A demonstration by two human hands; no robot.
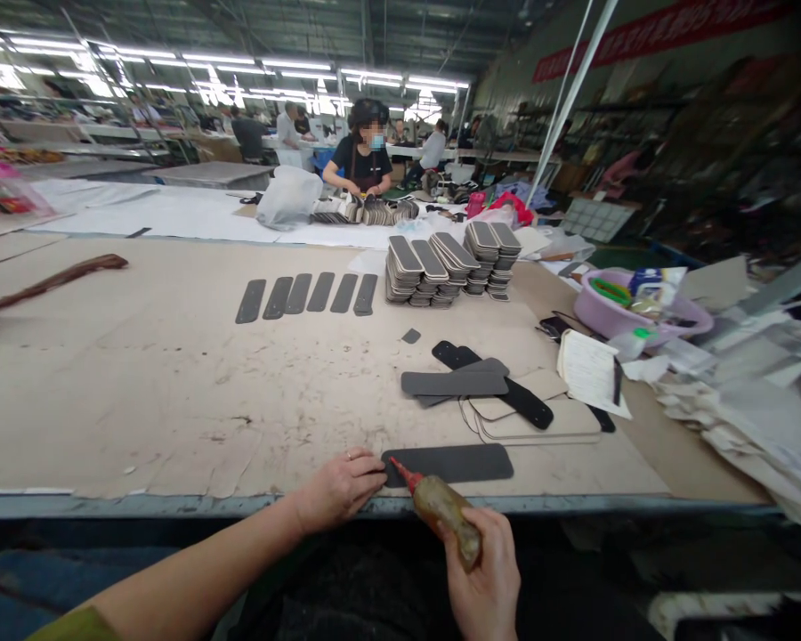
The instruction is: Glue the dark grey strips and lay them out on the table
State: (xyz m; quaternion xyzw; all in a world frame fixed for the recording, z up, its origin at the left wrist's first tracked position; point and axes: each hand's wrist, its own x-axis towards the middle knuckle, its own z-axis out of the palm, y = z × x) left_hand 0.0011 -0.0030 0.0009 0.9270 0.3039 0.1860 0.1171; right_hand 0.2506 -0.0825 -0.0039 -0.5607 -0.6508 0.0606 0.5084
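My right hand (486,570) is wrapped round a yellowish, stained squeeze bottle (440,512) with a red nozzle. The nozzle tip points at the left end of a long dark grey strip (457,463), which lies flat near the table's front edge. At that same end, my left hand (343,488) has its fingers together and bent, pressed on the strip's tip. Whether the thumb is under the strip is hidden. Beyond it lie overlapping grey strips (454,384) and a black strip (527,405) with small holes, partly over pale rounded pieces (540,421).
A row of several grey pieces (298,294) lies farther back, left of tall stacks of similar pieces (433,276). On the right are an open notebook (588,369) and a purple basin (594,307) of items. A co-worker (367,156) handles pieces across the table.
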